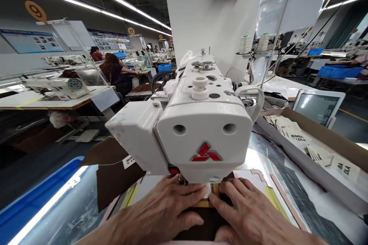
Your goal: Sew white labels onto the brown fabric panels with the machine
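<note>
A white sewing machine head [201, 122] with a red three-diamond emblem stands before me and hides the needle area. My left hand [165, 206] lies flat, fingers stretched beneath the head, beside a small white label [208, 191] inside a yellow-edged opening [205, 203]. From the other side my right hand [247, 206] rests with fingers spread and slightly bent, its index fingertip at the label's edge. Dark brown fabric [201, 220] shows between and below the hands. At the left, more brown fabric [110, 183] carries a printed white label [128, 161] with a loose thread.
A cardboard box [324, 176] of printed labels stands on the right, in front of a tablet-like screen [319, 105]. A blue bin [43, 199] sits at the lower left. Thread cones [245, 44] stand behind the machine. A co-worker [113, 71] sits farther left.
</note>
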Demonstrator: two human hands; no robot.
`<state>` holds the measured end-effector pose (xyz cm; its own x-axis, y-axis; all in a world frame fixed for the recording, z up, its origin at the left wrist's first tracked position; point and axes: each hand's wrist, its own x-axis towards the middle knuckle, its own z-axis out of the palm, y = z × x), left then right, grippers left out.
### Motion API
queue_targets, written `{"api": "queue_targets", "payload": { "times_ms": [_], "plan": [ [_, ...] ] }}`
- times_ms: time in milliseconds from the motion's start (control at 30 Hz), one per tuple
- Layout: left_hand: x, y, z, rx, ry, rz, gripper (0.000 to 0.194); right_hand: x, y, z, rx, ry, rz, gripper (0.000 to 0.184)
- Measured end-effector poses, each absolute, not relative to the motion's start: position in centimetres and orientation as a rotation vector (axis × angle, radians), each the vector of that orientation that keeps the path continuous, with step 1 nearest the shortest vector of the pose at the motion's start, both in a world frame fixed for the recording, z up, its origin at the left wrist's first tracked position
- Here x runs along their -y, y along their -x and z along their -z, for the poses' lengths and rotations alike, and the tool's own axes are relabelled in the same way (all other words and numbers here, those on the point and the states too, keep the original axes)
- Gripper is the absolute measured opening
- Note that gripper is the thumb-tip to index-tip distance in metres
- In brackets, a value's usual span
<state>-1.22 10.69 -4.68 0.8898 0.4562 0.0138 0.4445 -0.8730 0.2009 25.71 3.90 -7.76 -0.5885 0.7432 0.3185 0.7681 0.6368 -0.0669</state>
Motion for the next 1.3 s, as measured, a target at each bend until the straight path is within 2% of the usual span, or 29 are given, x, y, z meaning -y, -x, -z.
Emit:
{"api": "queue_targets", "payload": {
  "times_ms": [233,467,633,767,933,1067,1300],
  "plan": [
    [-10.8,1.3,4.7,-0.699,-2.839,0.025,0.067,-4.1,-25.6,7.6,2.52,1.199,0.131,0.056],
    [-10.6,0.9,4.1,-0.683,-2.875,-0.07,0.065,-4.4,-25.5,8.0,2.502,1.12,0.2,0.06],
    [-10.3,0.7,3.8,-0.699,-2.873,-0.137,0.06,-4.8,-25.6,8.6,2.458,1.035,0.278,0.054],
    [-10.4,1.0,4.2,-0.719,-2.871,-0.069,0.061,-4.3,-26.7,8.4,2.42,0.949,0.298,0.04],
    [-10.6,1.3,4.5,-0.709,-2.933,-0.061,0.07,-3.1,-29.9,7.7,2.418,0.986,0.333,0.038],
    [-10.5,1.1,4.1,-0.706,-2.935,-0.162,0.06,-2.9,-31.3,7.8,2.488,1.084,0.261,0.035],
    [-10.2,0.6,3.6,-0.73,-2.884,-0.136,0.061,-3.3,-31.1,8.2,2.493,1.091,0.222,0.033]
  ]
}}
